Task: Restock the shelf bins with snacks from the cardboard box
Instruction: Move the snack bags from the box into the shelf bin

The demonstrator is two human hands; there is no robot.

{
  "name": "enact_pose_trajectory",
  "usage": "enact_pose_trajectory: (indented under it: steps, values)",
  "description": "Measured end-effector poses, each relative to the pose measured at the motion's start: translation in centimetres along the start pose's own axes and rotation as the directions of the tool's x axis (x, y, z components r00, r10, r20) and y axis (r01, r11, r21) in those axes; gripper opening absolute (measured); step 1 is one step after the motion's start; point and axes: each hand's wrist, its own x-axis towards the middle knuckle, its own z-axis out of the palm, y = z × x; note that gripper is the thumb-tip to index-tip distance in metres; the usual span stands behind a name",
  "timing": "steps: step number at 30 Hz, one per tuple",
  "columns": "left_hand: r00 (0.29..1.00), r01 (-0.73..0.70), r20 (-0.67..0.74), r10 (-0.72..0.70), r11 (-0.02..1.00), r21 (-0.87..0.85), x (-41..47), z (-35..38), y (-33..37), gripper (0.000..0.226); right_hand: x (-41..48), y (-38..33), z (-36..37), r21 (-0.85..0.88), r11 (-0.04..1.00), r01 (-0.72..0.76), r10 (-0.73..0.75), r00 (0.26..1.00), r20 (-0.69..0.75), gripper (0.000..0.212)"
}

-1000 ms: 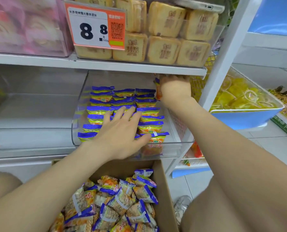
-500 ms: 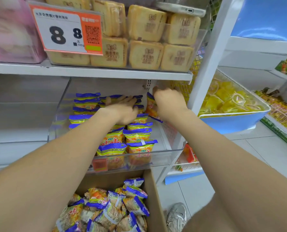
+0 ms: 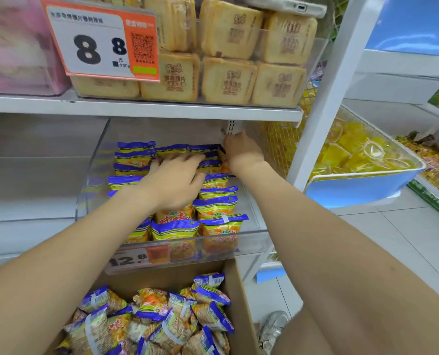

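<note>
My left hand lies flat, fingers straight, on rows of blue-and-yellow snack packets inside the clear shelf bin. My right hand is at the bin's back right corner; I cannot tell its grip. More packets fill the cardboard box below.

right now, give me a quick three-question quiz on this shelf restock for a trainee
1. True or false: the cardboard box has snack packets in it.
2. The left grip rests on: A) packets in the clear bin; B) the box rim; C) the floor.
3. Fill in: the upper shelf's orange price tag shows two large digits, both ___.
Key: 1 true; 2 A; 3 eight.
</note>
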Motion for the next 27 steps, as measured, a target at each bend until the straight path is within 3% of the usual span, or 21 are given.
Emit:
enact_pose_trajectory:
  steps: [3, 5, 9, 12, 15, 17, 19, 20, 23, 25, 27]
  values:
    - [0.999, -0.010, -0.049, 0.009, 1.000, -0.011, -2.4, -0.7, 0.8, 0.049, -0.7, 0.2, -0.5, 0.104, 0.994, 0.010, -0.019, 0.996, 0.087, 0.029]
    - [0.993, -0.044, -0.107, 0.039, 0.998, -0.039, -4.1, -1.4, 1.6, 0.046, -2.6, 0.6, -1.4, 0.195, 0.979, 0.057, -0.069, 0.996, 0.053, 0.027]
    - [0.955, -0.130, -0.277, 0.110, 0.990, -0.056, -8.4, -2.2, 2.9, 0.033, -8.3, 1.3, -3.2, 0.400, 0.912, 0.090, -0.047, 0.992, -0.115, 0.027]
    - [0.877, -0.214, -0.448, 0.173, 0.976, -0.044, -12.4, -2.5, 3.8, 0.012, -14.2, 0.5, -4.9, 0.522, 0.819, 0.240, -0.070, 0.944, -0.323, 0.028]
    - [0.882, -0.199, -0.449, 0.142, 0.977, -0.081, -16.8, -2.3, 4.9, 0.007, -20.5, -1.2, -6.3, 0.608, 0.701, 0.374, -0.172, 0.915, -0.364, 0.022]
    - [0.936, -0.149, -0.329, 0.128, 0.988, -0.040, -19.1, -0.9, 4.9, 0.014, -23.6, -2.4, -5.7, 0.595, 0.691, 0.411, -0.309, 0.912, -0.270, 0.024]
    - [0.998, -0.058, -0.024, 0.059, 0.997, 0.042, -20.7, 1.3, 4.4, 0.017, -25.7, -3.7, -3.8, 0.553, 0.723, 0.414, -0.438, 0.894, -0.096, 0.025]
    - [0.988, -0.021, 0.153, 0.009, 0.997, 0.077, -21.3, 2.6, 4.0, 0.014, -26.6, -4.3, -2.7, 0.515, 0.756, 0.405, -0.485, 0.874, 0.026, 0.023]
    - [0.820, -0.034, 0.569, -0.062, 0.987, 0.156, -22.4, 7.1, 2.3, 0.020, -29.1, -5.7, 1.2, 0.362, 0.834, 0.415, -0.541, 0.743, 0.394, 0.014]
    - [0.723, -0.054, 0.685, -0.088, 0.982, 0.183, -22.7, 9.9, 1.1, 0.025, -29.9, -6.0, 3.4, 0.314, 0.841, 0.441, -0.540, 0.645, 0.541, 0.022]
    - [0.678, -0.059, 0.728, -0.107, 0.978, 0.199, -22.7, 12.3, 0.1, 0.027, -30.0, -6.0, 5.5, 0.297, 0.870, 0.394, -0.487, 0.593, 0.641, 0.023]
